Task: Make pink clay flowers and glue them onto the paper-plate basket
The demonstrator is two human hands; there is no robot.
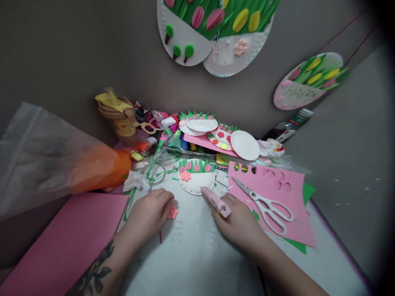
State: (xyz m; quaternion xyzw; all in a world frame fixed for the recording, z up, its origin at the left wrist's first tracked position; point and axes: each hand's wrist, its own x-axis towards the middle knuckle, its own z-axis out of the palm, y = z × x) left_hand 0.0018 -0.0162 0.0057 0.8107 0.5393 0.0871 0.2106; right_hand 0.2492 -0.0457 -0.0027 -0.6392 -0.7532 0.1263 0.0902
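A small paper plate (197,185) lies on the white table, with green paper grass, pink tulips and a coral flower on its left side. My right hand (239,218) is closed around a pink handheld tool (217,203), whose tip is at the plate's lower edge. To the lower left of the plate is my left hand (152,209), its fingers curled together and their tips hidden. A loose coral flower (173,212) shows right beside those fingers. A thin magenta stick (160,237) lies below them.
White-handled scissors (268,207) rest on a pink sheet (296,197) at right. Behind are stacked small plates (245,145) and a lidded cup (119,117). A plastic bag (61,156) stands at left above pink paper (68,238). Decorated plates (228,57) hang on the wall.
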